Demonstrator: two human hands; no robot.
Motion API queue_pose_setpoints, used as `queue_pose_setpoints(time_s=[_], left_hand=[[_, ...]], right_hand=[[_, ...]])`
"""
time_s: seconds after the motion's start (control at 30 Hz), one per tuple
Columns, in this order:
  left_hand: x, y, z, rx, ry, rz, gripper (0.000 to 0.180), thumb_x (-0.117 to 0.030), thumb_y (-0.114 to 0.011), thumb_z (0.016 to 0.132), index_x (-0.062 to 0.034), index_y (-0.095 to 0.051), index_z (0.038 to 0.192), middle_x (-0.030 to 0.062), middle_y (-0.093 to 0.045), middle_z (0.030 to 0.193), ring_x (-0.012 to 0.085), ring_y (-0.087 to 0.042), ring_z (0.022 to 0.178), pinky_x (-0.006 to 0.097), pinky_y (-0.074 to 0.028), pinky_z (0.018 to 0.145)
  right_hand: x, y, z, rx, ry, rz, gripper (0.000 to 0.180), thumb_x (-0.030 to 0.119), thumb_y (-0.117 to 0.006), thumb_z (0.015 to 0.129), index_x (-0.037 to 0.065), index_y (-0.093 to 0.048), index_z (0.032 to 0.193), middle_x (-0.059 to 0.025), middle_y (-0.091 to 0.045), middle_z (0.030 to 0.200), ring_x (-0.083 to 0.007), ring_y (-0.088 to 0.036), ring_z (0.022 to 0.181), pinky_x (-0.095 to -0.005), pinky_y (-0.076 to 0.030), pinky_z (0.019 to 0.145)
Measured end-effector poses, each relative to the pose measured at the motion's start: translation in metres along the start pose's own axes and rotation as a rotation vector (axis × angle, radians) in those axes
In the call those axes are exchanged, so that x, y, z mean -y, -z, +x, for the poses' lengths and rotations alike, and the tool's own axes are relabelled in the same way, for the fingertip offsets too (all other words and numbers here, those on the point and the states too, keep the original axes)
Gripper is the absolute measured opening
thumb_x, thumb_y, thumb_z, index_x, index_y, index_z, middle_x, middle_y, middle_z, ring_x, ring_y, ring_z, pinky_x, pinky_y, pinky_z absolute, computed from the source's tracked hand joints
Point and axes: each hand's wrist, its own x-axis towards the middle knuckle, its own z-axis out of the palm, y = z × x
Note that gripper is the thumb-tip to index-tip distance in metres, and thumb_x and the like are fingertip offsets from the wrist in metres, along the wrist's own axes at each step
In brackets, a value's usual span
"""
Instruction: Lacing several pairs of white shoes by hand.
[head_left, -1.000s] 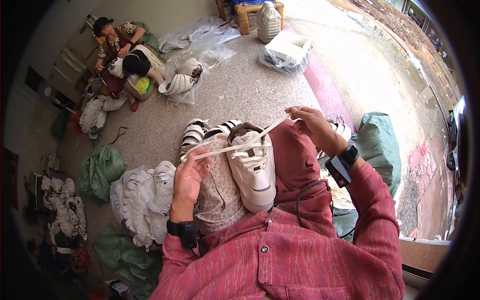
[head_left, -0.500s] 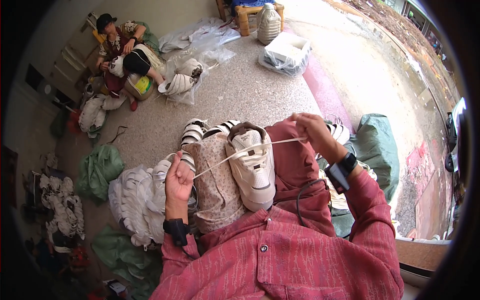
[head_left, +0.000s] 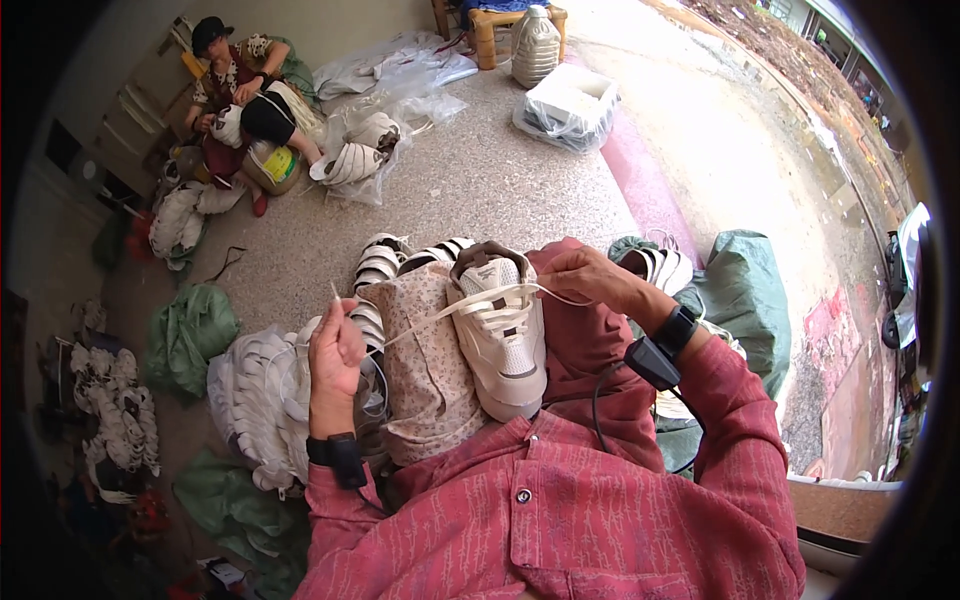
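A cream-white sneaker (head_left: pixel 507 365) with a brown collar rests on my lap, its toe toward my body. White shoelace (head_left: pixel 432 322) runs through its upper eyelets, and a length stretches to each side. My left hand (head_left: pixel 335 350) is closed on the left length beside the patterned cloth (head_left: pixel 425 400), with a thin tip sticking up above the fingers. On the right, close to the sneaker's collar, my right hand (head_left: pixel 600 282) pinches the other length, and a loose piece curves below its fingers.
Bundled white shoe pieces (head_left: pixel 260 400) lie at my left, with green sacks (head_left: pixel 192 338) around them. Another green sack (head_left: pixel 748 300) stands at my right. Ahead are a plastic-lined white bin (head_left: pixel 568 105), a large bottle (head_left: pixel 536 48) and a seated person (head_left: pixel 240 95) handling shoes.
My right hand has come down and inward to the sneaker's collar, so its lace length is shorter. My left hand has shifted slightly left and up.
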Motion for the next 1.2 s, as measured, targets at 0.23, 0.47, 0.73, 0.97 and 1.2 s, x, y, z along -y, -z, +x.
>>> queue_pose_setpoints(time_s=[0.23,0.47,0.73,0.97,1.2], left_hand=[[0.015,-0.046,0.003,0.007,-0.045,0.425,0.028,-0.027,-0.057,0.098,-0.0007,-0.066,0.105,-0.0113,-0.034,0.052,0.0004,-0.025,0.042,0.021,-0.017,0.04],[0.035,-0.072,0.014,0.241,-0.417,0.932,0.019,-0.016,-0.059,0.09,0.0012,-0.068,0.088,0.0002,-0.061,0.081,0.0089,-0.054,0.081,0.024,-0.043,0.074],[0.041,-0.079,0.014,0.251,-0.392,1.157,0.023,-0.019,-0.06,0.089,0.0032,-0.066,0.088,0.0066,-0.064,0.078,0.014,-0.06,0.072,0.028,-0.047,0.069],[0.046,-0.083,0.018,0.267,-0.44,1.205,0.023,-0.021,-0.058,0.085,0.0005,-0.066,0.082,0.0133,-0.065,0.075,0.022,-0.062,0.07,0.034,-0.048,0.067],[0.042,-0.093,0.038,0.317,-0.396,1.217,0.023,-0.021,-0.058,0.083,-0.0007,-0.067,0.079,0.0153,-0.064,0.073,0.024,-0.062,0.068,0.035,-0.047,0.067]], right_hand=[[0.0,-0.002,0.0,-0.014,0.006,0.212,0.026,0.019,-0.058,0.095,0.002,-0.062,0.076,0.007,-0.042,0.059,-0.0019,-0.037,0.05,-0.0213,-0.025,0.044],[0.005,-0.019,0.008,-0.178,0.285,-0.169,0.027,0.023,-0.056,0.097,0.0,-0.062,0.084,0.0041,-0.045,0.063,-0.0048,-0.045,0.055,-0.0245,-0.034,0.046],[0.02,-0.011,-0.003,-0.033,-0.053,-0.03,0.025,0.026,-0.053,0.098,0.005,-0.059,0.085,0.005,-0.049,0.065,-0.0049,-0.044,0.057,-0.0222,-0.034,0.052],[0.02,-0.016,0.01,-0.121,0.051,-0.157,0.022,0.017,-0.056,0.091,-0.001,-0.06,0.078,-0.0014,-0.052,0.062,-0.0096,-0.051,0.06,-0.0256,-0.041,0.053],[0.047,-0.018,0.029,-0.305,0.418,-0.687,0.012,0.012,-0.061,0.085,0.006,-0.069,0.092,-0.0129,-0.065,0.088,-0.0295,-0.065,0.074,-0.0382,-0.051,0.068]])
